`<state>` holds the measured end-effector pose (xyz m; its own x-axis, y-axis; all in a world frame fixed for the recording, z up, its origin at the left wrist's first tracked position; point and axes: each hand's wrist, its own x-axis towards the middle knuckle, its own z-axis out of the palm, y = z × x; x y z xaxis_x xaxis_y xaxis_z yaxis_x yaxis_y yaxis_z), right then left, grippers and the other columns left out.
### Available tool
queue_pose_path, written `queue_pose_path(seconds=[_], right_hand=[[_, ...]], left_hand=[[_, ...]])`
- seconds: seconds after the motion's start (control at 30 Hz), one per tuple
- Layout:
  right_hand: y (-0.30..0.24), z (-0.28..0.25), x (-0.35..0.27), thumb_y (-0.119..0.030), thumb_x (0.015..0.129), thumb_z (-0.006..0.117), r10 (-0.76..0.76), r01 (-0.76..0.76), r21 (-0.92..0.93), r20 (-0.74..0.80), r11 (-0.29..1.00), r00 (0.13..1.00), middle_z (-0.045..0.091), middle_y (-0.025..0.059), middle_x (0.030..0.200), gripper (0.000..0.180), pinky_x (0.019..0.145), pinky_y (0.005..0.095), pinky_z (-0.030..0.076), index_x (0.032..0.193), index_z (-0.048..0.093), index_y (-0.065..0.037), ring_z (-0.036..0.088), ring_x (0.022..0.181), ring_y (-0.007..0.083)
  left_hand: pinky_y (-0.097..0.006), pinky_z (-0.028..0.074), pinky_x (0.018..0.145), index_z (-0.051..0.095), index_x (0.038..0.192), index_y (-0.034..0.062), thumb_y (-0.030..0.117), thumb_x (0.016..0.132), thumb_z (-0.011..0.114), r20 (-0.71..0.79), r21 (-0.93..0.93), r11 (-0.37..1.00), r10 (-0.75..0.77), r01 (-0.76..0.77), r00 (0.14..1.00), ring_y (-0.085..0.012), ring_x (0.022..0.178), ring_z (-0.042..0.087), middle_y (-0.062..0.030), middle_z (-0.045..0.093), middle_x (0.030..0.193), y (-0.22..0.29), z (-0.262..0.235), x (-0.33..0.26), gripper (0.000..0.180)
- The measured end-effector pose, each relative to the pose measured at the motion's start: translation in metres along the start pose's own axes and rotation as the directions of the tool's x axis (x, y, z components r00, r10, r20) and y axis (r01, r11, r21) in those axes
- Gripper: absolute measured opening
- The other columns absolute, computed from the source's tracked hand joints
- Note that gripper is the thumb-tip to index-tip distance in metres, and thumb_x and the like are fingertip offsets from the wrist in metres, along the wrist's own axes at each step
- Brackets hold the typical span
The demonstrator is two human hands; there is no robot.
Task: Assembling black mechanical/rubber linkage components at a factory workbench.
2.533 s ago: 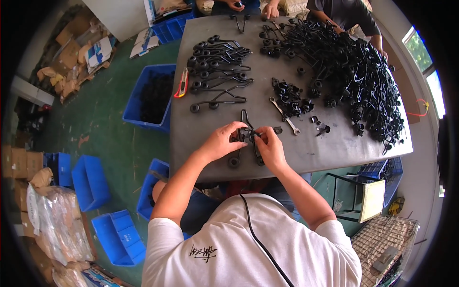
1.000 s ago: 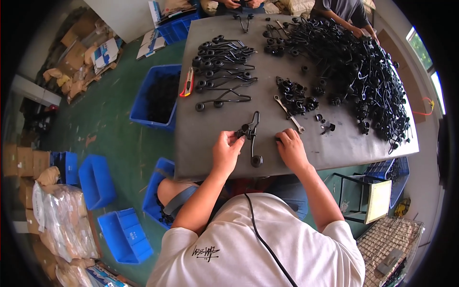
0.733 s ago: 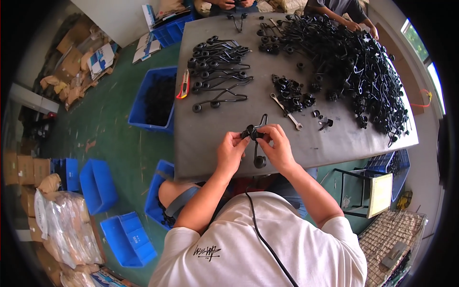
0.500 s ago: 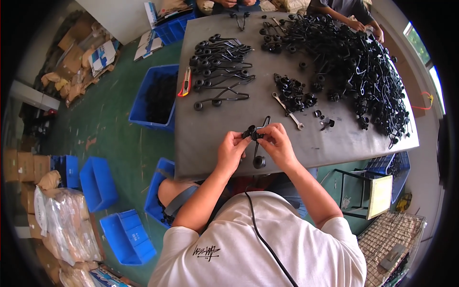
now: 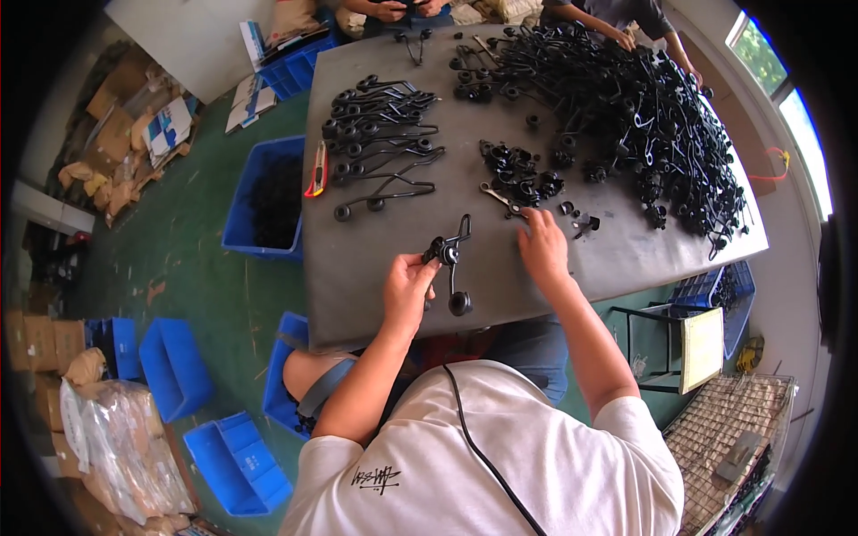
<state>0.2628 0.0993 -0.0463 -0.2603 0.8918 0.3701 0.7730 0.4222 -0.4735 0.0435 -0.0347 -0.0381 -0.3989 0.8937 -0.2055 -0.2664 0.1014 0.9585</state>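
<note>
My left hand (image 5: pixel 411 290) is closed around a black bent metal rod (image 5: pixel 453 277) with round black bushings, held up over the near part of the table. One bushing hangs at the rod's lower end, and a dark fitting sits at my fingertips. To the right, my right hand (image 5: pixel 543 246) is on a steel wrench (image 5: pixel 498 197), fingers closed over its near end, which they hide. Beyond the wrench lies a pile of small black clamp-like parts (image 5: pixel 523 171). Several similar bent rods (image 5: pixel 384 152) lie in rows at the table's left.
A big heap of black rods (image 5: pixel 635 116) covers the right of the grey table (image 5: pixel 375 286). A red utility knife (image 5: pixel 318 170) lies at its left edge. Blue bins (image 5: pixel 234 219) stand on the floor. Two other people's hands (image 5: pixel 621 37) show at the far side.
My right hand has left the rod and moved right and forward to the wrench, which has turned slightly. My left hand keeps hold of the rod. The whole view has shifted a little.
</note>
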Motion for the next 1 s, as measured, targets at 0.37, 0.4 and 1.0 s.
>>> queue_pose_path(seconds=[0.37,0.4,1.0], right_hand=[[-0.022,0.007,-0.002,-0.011,0.086,0.063,-0.152,0.119,0.116,0.342,0.986,0.927,0.056,0.0191,0.102,0.024,0.078,0.0512,0.052,0.107,0.054,-0.006,0.061,0.091,0.0422],[-0.024,0.006,-0.002,-0.011,0.086,0.063,-0.15,0.118,0.114,0.344,0.986,0.927,0.056,0.0191,0.102,0.024,0.078,0.0512,0.052,0.107,0.054,-0.006,0.061,0.091,0.0422],[-0.019,0.014,-0.003,-0.01,0.087,0.06,-0.168,0.166,0.034,0.303,0.986,0.938,0.06,0.0196,0.099,0.024,0.074,0.052,0.052,0.109,0.053,-0.004,0.064,0.084,0.0417]], left_hand=[[-0.023,0.043,0.052,0.055,0.109,-0.0009,0.018,0.093,0.075,-0.017,0.005,1.0,0.003,-0.003,1.0,-0.0066,0.06,0.052,-0.0056,0.066,0.088,0.0,0.003,0.001,0.031],[-0.023,0.043,0.052,0.055,0.109,-0.0007,0.017,0.093,0.074,-0.014,0.02,1.0,0.008,-0.007,1.0,-0.0066,0.059,0.052,-0.0055,0.066,0.088,0.0,0.003,0.0,0.03],[-0.023,0.042,0.051,0.056,0.108,-0.0008,0.015,0.092,0.075,-0.025,0.03,0.999,0.017,-0.016,1.0,-0.006,0.059,0.053,-0.0052,0.066,0.084,-0.002,0.004,0.0,0.03]])
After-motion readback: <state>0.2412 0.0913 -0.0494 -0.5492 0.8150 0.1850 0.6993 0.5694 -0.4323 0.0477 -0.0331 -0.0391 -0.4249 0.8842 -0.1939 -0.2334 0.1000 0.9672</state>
